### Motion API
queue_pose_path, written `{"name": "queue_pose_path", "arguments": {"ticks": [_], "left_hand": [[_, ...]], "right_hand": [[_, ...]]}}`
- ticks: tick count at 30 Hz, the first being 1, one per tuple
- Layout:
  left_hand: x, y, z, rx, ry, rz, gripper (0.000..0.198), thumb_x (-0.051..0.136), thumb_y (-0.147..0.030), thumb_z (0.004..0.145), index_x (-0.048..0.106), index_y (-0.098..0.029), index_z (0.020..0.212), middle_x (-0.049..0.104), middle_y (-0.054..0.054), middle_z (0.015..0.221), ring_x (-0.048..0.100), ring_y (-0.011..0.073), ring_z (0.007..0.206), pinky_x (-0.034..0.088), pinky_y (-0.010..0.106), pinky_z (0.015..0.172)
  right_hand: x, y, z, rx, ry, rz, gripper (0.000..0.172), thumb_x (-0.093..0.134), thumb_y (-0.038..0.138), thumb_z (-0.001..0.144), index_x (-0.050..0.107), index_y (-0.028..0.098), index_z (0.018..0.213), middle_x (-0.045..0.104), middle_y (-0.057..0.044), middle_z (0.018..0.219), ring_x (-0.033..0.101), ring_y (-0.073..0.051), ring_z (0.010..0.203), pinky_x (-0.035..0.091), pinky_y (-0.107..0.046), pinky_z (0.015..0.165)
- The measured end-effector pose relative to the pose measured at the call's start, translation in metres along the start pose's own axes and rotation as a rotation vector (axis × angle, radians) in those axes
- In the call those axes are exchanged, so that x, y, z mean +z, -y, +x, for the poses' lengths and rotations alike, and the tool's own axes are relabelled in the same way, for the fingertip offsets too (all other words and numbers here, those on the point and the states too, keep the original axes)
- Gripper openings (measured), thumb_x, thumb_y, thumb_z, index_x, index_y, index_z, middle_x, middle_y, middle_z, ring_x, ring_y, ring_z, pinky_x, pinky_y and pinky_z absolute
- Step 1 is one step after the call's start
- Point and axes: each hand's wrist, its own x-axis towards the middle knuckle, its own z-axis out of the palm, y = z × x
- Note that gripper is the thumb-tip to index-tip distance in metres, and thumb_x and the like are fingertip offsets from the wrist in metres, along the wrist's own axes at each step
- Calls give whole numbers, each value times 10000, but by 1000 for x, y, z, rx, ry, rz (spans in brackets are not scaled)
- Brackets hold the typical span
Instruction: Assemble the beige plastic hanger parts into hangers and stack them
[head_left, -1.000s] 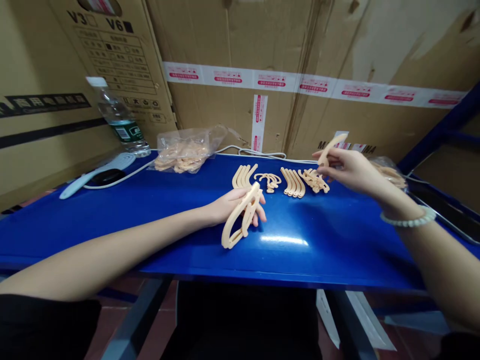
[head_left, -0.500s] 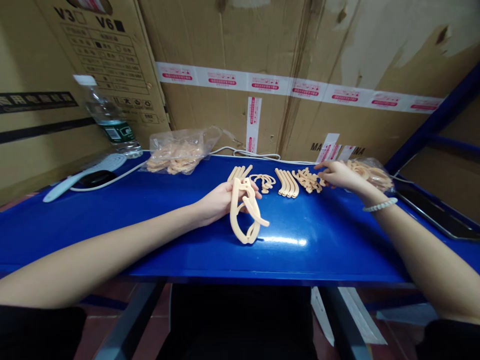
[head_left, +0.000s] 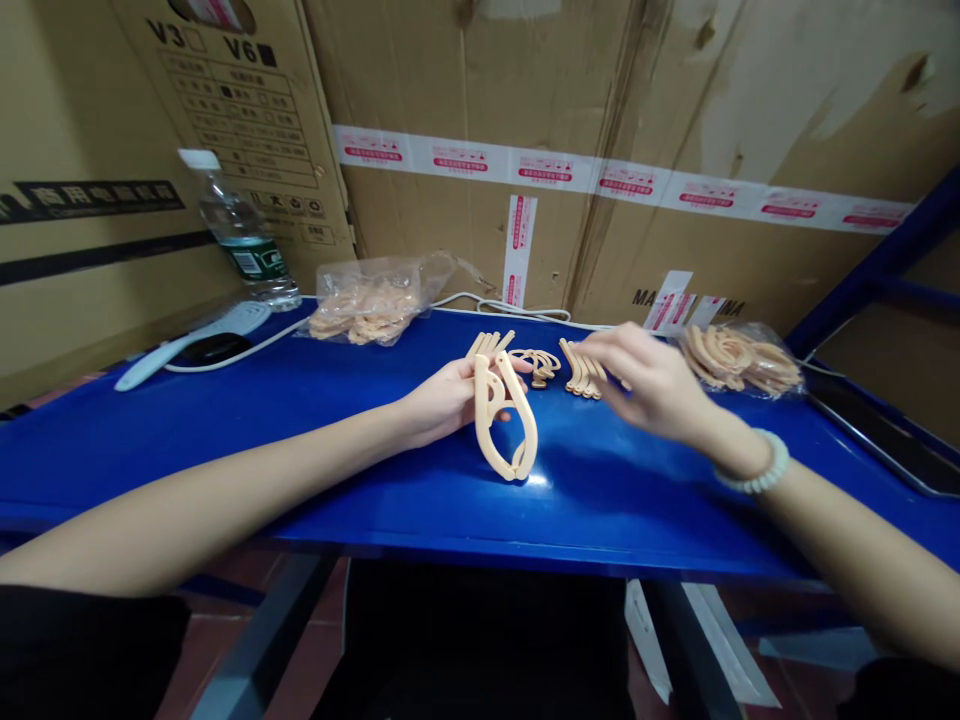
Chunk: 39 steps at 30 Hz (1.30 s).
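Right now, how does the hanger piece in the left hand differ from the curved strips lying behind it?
The hanger piece is a closed loop of joined parts; the curved strips are single open arcs. The hanger piece stands upright, gripped by the left hand; the curved strips lie flat, side by side, on the blue table. Both are peach plastic.

Right hand (head_left: 652, 385) drawn back toward hanger (head_left: 484, 425) in left hand (head_left: 442, 400); blurred, grip unclear.
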Motion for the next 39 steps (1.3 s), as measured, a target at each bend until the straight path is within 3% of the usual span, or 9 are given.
{"name": "queue_pose_path", "arguments": {"ticks": [2, 5, 10, 14, 18, 22, 30, 34, 39], "left_hand": [[2, 0, -1, -4, -22, 1, 236, 749, -118, 787, 761, -136, 1022, 730, 72, 891, 674, 172, 771, 576, 264, 680], [5, 0, -2, -33, -79, -7, 212, 706, -172, 860, 746, -127, 1064, 721, 75, 850, 660, 171, 732, 572, 271, 667], [11, 0, -4, -87, -152, -66, 434, 520, -512, 1002, 705, -123, 949, 728, 129, 888, 696, 223, 813, 602, 320, 710], [10, 9, -6, -46, -117, 192, 279, 727, -395, 893, 692, -122, 936, 729, 86, 854, 695, 194, 762, 581, 277, 685], [7, 17, -7, -8, -51, 327, 379, 749, -474, 861, 646, -117, 786, 693, 65, 727, 675, 176, 656, 562, 270, 643], [6, 14, -8, -13, -99, 304, 397, 756, -486, 848, 622, -124, 755, 705, 76, 748, 678, 179, 658, 567, 282, 649], [11, 11, -9, 2, -154, 194, 359, 733, -413, 885, 622, -113, 721, 693, 79, 732, 679, 184, 696, 592, 321, 729], [15, 10, -8, -39, -191, 151, 326, 666, -332, 943, 617, -110, 710, 690, 83, 692, 687, 188, 678, 598, 340, 736], [16, 3, -6, -118, -285, 45, 349, 516, -207, 999, 585, -117, 669, 637, 64, 605, 650, 165, 577, 585, 306, 651]], "right_hand": [[2, 37, 8, -335, -4, 65, 276, 551, 155, 998, 636, 172, 1260, 726, -116, 1140, 667, -249, 1055, 572, -401, 859], [11, 71, 9, -531, 66, 71, 218, 581, 117, 997, 666, 135, 1198, 731, -103, 1132, 672, -225, 1065, 548, -419, 965], [28, 71, 3, -463, 120, 111, 217, 511, 108, 1033, 693, 160, 1138, 735, -91, 1124, 674, -198, 1065, 532, -395, 1035], [32, 63, 0, -429, 63, 127, 174, 529, 119, 1026, 690, 132, 1091, 732, -120, 1077, 659, -230, 1114, 561, -397, 978], [31, 64, -1, -379, 41, 14, 160, 532, 123, 1024, 687, 162, 1006, 724, -116, 1121, 650, -233, 1104, 532, -424, 993], [33, 66, -1, -296, 42, -91, 188, 503, 127, 1033, 667, 177, 958, 717, -97, 1087, 629, -241, 1093, 469, -453, 1034], [42, 60, -3, -65, 152, -139, 360, 347, 169, 1073, 615, 189, 834, 657, -44, 775, 572, -200, 750, 340, -483, 1086], [41, 59, -3, -73, 199, -122, 339, 374, 157, 1067, 606, 194, 823, 636, -15, 702, 538, -192, 692, 334, -455, 1030], [27, 59, 3, -134, 129, -180, 335, 387, 167, 1076, 589, 218, 814, 642, -7, 729, 534, -187, 733, 345, -377, 934]]}}
